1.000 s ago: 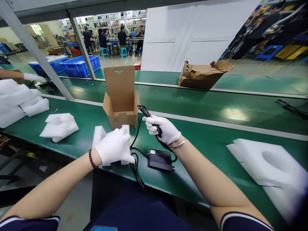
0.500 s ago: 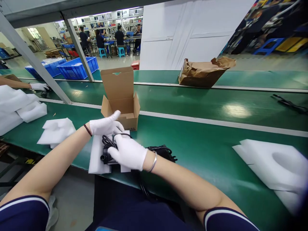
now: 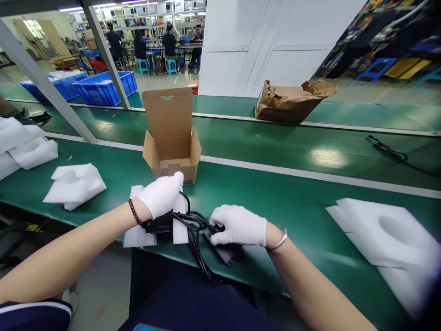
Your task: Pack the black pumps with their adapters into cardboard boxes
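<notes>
Half a second ago the right hand point(image 3: 239, 225) lay crossed over the foam beside the left; now it has drawn back to the right and rests on the black adapter point(image 3: 222, 250) at the near edge of the tabletop point(image 3: 292, 207), fingers curled over its top and grasping it. The head has also dipped a little, so the box sits slightly higher in view.

The left hand point(image 3: 160, 197), gloved in white like the right, presses down on the foam point(image 3: 139, 234), its fingers closed over a dark part of the cable point(image 3: 191, 225) that lies across the foam. From there the cable loops between the two hands and runs off the near edge toward the person's lap.

Just behind the left hand stands an open cardboard box point(image 3: 172, 151), lid flap upright; what shows of its inside holds nothing but a cardboard fold at the front. Left of it lies a loose foam piece point(image 3: 74, 184), and further left a stack of foam point(image 3: 24, 147). A large foam tray point(image 3: 386, 239) lies at the right. On the far belt sits a crumpled brown bag point(image 3: 289, 103), its contents hidden, with a black cord point(image 3: 387, 149) to the right. Blue crates point(image 3: 103, 87) stand beyond, holding pale items too far off to make out.
</notes>
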Demonstrator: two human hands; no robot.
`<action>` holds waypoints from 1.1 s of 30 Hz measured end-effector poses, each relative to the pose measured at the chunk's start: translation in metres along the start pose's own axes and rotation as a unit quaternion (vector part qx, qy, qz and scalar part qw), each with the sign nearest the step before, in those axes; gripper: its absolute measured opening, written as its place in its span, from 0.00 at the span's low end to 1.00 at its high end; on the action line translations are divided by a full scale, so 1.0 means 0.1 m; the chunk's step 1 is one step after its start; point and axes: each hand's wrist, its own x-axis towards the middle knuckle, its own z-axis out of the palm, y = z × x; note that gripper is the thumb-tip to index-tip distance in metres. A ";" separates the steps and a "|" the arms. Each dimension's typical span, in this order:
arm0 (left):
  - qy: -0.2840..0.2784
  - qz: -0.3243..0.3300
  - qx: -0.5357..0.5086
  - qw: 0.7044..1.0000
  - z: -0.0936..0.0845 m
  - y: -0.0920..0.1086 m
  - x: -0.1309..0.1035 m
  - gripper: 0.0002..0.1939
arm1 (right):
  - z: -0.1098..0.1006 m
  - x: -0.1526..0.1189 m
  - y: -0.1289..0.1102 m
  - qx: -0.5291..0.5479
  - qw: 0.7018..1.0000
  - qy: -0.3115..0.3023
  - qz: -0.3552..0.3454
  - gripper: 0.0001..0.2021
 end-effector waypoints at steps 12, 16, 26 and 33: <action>0.053 -0.063 -0.120 0.989 0.10 -0.03 0.00 0.07 | -0.12 1.25 -0.02 0.268 0.946 -0.045 -0.178 0.27; 0.045 -0.071 -0.196 0.977 0.13 -0.12 0.07 0.06 | 0.09 1.57 0.12 0.408 0.899 -0.063 -0.143 0.24; -0.099 -0.078 -0.438 0.890 0.22 -0.39 0.39 0.10 | 0.21 1.47 0.24 0.508 0.847 -0.027 -0.153 0.18; -0.073 -0.039 -0.513 0.855 0.16 -0.32 0.26 0.11 | 0.15 1.37 0.23 0.326 0.933 0.055 -0.144 0.18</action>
